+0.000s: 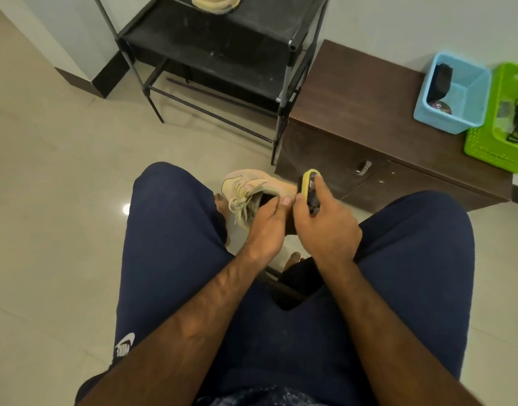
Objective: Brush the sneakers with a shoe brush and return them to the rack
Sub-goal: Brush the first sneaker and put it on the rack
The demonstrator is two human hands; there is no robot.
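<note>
A beige and pink sneaker (253,183) with loose cream laces is held between my knees, above the floor. My left hand (266,227) grips it at the opening, thumb on the collar. My right hand (325,221) grips a shoe brush (309,184) with a yellow back and dark bristles, its tip right beside the sneaker's heel side. The second sneaker (216,2) sits on the black shoe rack (210,45) at the top edge, only its sole showing.
A dark brown low cabinet (354,118) stands right of the rack. On it sit a blue basket (454,95) and a green basket (503,118) with small items. My legs in navy shorts fill the lower view, over a light tiled floor (61,186).
</note>
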